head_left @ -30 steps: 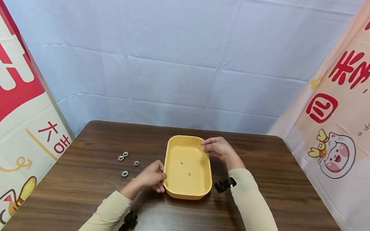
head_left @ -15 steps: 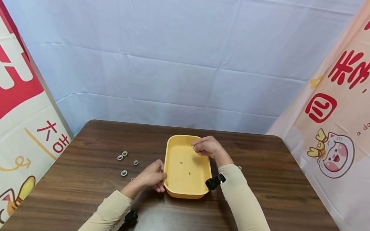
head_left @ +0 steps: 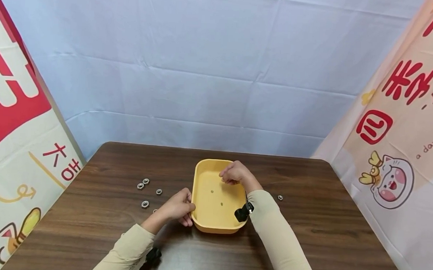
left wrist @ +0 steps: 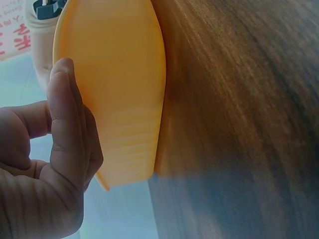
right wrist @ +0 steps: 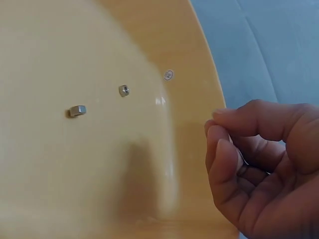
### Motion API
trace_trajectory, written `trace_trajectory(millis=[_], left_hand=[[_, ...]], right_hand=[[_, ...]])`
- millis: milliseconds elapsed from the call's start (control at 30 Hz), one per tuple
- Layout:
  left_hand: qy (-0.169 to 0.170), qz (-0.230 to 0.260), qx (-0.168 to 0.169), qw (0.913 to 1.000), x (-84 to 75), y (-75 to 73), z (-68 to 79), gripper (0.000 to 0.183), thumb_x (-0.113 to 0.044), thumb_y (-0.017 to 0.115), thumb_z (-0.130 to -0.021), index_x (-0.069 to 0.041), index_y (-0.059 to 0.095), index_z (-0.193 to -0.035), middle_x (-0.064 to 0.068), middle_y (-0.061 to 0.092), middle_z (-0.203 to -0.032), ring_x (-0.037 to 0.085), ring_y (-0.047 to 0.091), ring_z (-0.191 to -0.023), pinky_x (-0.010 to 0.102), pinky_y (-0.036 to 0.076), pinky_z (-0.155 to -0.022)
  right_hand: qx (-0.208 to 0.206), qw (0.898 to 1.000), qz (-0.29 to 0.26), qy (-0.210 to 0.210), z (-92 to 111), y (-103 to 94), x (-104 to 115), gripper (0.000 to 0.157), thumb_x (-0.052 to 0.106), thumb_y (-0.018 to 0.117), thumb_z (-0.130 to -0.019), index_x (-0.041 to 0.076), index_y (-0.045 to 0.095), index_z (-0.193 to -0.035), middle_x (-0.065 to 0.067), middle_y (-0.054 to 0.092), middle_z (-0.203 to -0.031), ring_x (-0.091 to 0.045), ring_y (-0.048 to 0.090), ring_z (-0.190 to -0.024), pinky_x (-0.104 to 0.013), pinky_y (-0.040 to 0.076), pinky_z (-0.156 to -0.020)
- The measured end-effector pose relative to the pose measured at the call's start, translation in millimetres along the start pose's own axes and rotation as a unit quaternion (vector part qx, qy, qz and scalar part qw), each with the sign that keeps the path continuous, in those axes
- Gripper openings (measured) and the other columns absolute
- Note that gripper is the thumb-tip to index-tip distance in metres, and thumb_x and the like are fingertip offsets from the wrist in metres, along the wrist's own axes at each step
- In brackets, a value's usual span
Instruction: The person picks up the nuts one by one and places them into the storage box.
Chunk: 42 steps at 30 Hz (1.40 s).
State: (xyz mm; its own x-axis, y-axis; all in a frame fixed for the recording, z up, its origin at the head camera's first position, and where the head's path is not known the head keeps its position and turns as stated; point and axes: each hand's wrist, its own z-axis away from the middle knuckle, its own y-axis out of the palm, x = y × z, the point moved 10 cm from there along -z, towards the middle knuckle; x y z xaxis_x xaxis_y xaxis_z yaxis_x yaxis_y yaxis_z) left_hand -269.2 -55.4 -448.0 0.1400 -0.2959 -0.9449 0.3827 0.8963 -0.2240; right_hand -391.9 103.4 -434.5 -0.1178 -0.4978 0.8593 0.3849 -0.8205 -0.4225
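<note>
A yellow plastic tray (head_left: pixel 217 229) sits on the table in the head view, with two small metal nuts, one nut (right wrist: pixel 124 90) and another nut (right wrist: pixel 78 110), on its floor. At its left side my left hand (head_left: pixel 180 208) grips the rim. The left wrist view shows the fingers along the outer wall (left wrist: pixel 124 99), with the thumb over at the rim side. My right hand (head_left: pixel 235 173) is over the tray's far right part, fingertips drawn together and thumb near the index finger (right wrist: pixel 222 159). I cannot tell whether something small is between those fingertips.
Several metal nuts lie on the brown table left of the tray, among them a larger nut (head_left: pixel 145 204) and a smaller nut (head_left: pixel 159 191). To the right is a single nut (head_left: pixel 280 197). A pale cloth (head_left: pixel 205 70) hangs behind the table (head_left: pixel 329 220).
My right hand has moved left from the tray's right rim to over its inside, fingers more bent. The nut on the right has come into sight. My left hand has stayed in place.
</note>
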Motion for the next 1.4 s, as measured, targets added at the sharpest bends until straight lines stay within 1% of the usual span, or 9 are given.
trace_trajectory(millis=[167, 267, 333, 567, 667, 933, 1067, 1233, 1400], left_hand=[[0.0, 0.0, 0.001, 1.0, 1.3, 0.2, 0.2, 0.018, 0.003, 0.046, -0.081, 0.001, 0.032, -0.092, 0.015, 0.056, -0.055, 0.017, 0.057, -0.041, 0.034, 0.05, -0.04], [0.001, 0.0, 0.001, 1.0, 1.3, 0.1, -0.3, 0.018, 0.003, 0.046, -0.081, 0.001, 0.032, -0.092, 0.015, 0.056, -0.055, 0.017, 0.057, -0.041, 0.034, 0.05, -0.04], [0.002, 0.0, 0.002, 1.0, 1.0, 0.5, -0.7, 0.018, 0.003, 0.046, -0.08, 0.001, 0.032, -0.092, 0.015, 0.056, -0.055, 0.017, 0.057, -0.041, 0.035, 0.05, -0.041], [0.004, 0.004, 0.003, 1.0, 1.1, 2.1, -0.8, 0.018, 0.003, 0.046, -0.08, 0.0, 0.031, -0.091, 0.015, 0.056, -0.054, 0.017, 0.057, -0.041, 0.035, 0.05, -0.04], [0.002, 0.004, 0.002, 1.0, 1.4, 1.5, -1.0, 0.018, 0.003, 0.046, -0.08, 0.0, 0.032, -0.091, 0.015, 0.056, -0.055, 0.017, 0.057, -0.041, 0.034, 0.05, -0.04], [0.004, 0.007, 0.004, 1.0, 1.7, 0.7, -2.5, 0.017, 0.003, 0.045, -0.081, 0.001, 0.032, -0.092, 0.016, 0.057, -0.056, 0.017, 0.057, -0.042, 0.032, 0.049, -0.039], [0.008, 0.012, 0.007, 0.9999, 2.6, 1.4, -3.0, 0.017, 0.003, 0.045, -0.08, 0.0, 0.032, -0.091, 0.016, 0.057, -0.056, 0.017, 0.057, -0.041, 0.031, 0.049, -0.038], [0.006, 0.016, 0.007, 0.9998, 4.2, 0.0, -2.5, 0.017, 0.004, 0.044, -0.08, 0.001, 0.032, -0.091, 0.016, 0.056, -0.055, 0.018, 0.057, -0.041, 0.032, 0.049, -0.039], [0.01, 0.018, 0.007, 0.9998, 5.1, 0.8, -3.0, 0.018, 0.003, 0.045, -0.08, 0.002, 0.032, -0.092, 0.016, 0.056, -0.054, 0.017, 0.057, -0.041, 0.031, 0.049, -0.038]], right_hand=[[0.007, 0.998, 0.058, -0.002, -2.1, 7.4, 2.3, 0.005, -0.009, 0.063, -0.075, -0.005, 0.066, -0.074, -0.004, 0.05, -0.052, -0.012, 0.035, -0.043, -0.028, 0.032, -0.044], [0.019, 0.992, 0.127, -0.004, -2.7, 12.6, 5.1, 0.027, -0.01, 0.059, -0.074, 0.005, 0.052, -0.052, -0.001, 0.037, -0.046, -0.012, 0.022, -0.042, -0.028, 0.023, -0.043], [0.028, 0.982, 0.185, -0.007, -3.6, 16.2, 6.5, 0.036, -0.009, 0.058, -0.073, 0.011, 0.041, -0.047, 0.0, 0.031, -0.045, -0.012, 0.017, -0.043, -0.029, 0.019, -0.044], [0.05, 0.939, 0.338, -0.042, -1.6, 30.8, 16.0, 0.037, -0.006, 0.064, -0.07, 0.014, 0.045, -0.046, 0.004, 0.033, -0.042, -0.011, 0.023, -0.041, -0.025, 0.02, -0.041], [0.061, 0.937, 0.342, -0.039, 1.3, 34.1, 16.4, 0.039, -0.008, 0.062, -0.072, 0.014, 0.041, -0.047, 0.003, 0.032, -0.043, -0.012, 0.023, -0.041, -0.026, 0.02, -0.041], [0.057, 0.952, 0.3, -0.029, 11.4, 35.2, 20.9, 0.014, -0.006, 0.07, -0.073, 0.005, 0.064, -0.077, -0.005, 0.058, -0.064, -0.014, 0.044, -0.05, -0.027, 0.036, -0.045], [0.051, 0.947, 0.313, -0.045, 17.0, 36.7, 28.3, 0.017, -0.005, 0.069, -0.074, 0.008, 0.059, -0.072, -0.002, 0.053, -0.06, -0.013, 0.041, -0.048, -0.026, 0.035, -0.046], [0.06, 0.934, 0.346, -0.067, 25.6, 41.1, 38.1, 0.034, -0.005, 0.061, -0.074, 0.013, 0.037, -0.059, 0.003, 0.025, -0.055, -0.012, 0.017, -0.049, -0.027, 0.019, -0.05], [0.061, 0.925, 0.367, -0.073, 35.8, 42.1, 43.2, 0.012, 0.001, 0.064, -0.075, 0.005, 0.065, -0.087, -0.001, 0.055, -0.081, -0.014, 0.037, -0.059, -0.027, 0.035, -0.055]])
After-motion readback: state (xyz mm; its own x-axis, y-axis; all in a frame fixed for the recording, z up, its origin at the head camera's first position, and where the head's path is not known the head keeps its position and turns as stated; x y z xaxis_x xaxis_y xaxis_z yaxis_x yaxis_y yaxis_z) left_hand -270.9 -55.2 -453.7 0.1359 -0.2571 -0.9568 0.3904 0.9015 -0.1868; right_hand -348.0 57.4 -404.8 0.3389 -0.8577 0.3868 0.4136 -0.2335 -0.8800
